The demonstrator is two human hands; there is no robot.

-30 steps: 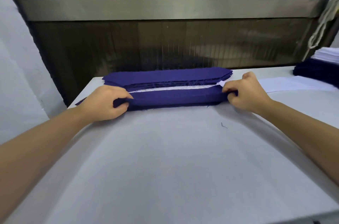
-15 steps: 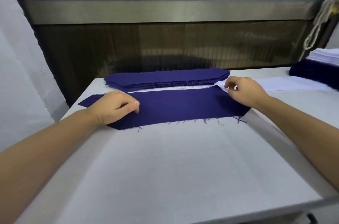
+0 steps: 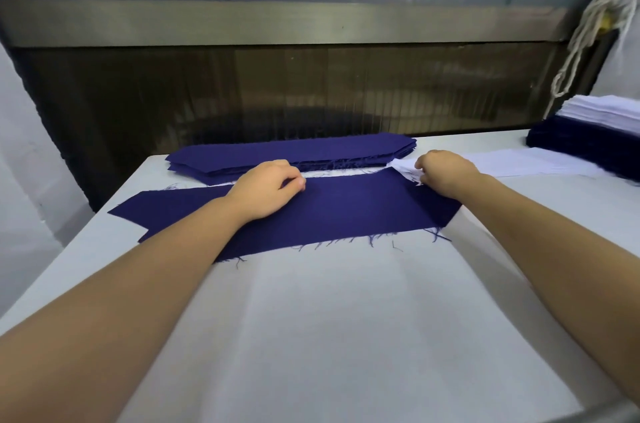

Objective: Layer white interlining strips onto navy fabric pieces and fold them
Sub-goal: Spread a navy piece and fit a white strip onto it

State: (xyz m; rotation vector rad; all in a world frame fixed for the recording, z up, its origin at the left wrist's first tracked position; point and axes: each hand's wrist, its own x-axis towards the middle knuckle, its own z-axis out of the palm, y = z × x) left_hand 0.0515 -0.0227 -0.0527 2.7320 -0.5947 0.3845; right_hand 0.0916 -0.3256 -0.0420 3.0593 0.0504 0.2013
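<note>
- Two bare forearms reach in from the lower corners and cross the table [image 3: 346, 336] to the work at its far side.
- White cloth covers the table. A dark panel [image 3: 311, 93] with a metal rail [image 3: 277, 21] above it closes off the far edge.
- One navy piece [image 3: 346, 211] lies flat and unfolded across the far half of the table, long side running left to right, with both ends cut to a slant. Loose threads [image 3: 346, 242] fray from its near edge.
- Left hand [image 3: 268, 189]: rests knuckles-up on the navy piece left of centre, fingers curled under, with the fingertips at the far edge. Whether they grip that edge cannot be told. The left forearm covers part of the left half of the piece.
- Right hand [image 3: 446, 173]: fingers curled, pinching the end of a white strip [image 3: 403, 166] at the far right corner of the navy piece. The wrist lies over the slanted right end.
- The white strip runs on to the right over the table, behind the right hand.
- A navy stack [image 3: 291, 152] of the same cut lies just beyond the navy piece, parallel to it. A thin white line shows between the two.
- At the far right, a mixed pile [image 3: 588, 142] has dark fabric below and white sheets on top.
- A pale cord [image 3: 581, 42] hangs above that pile.
</note>
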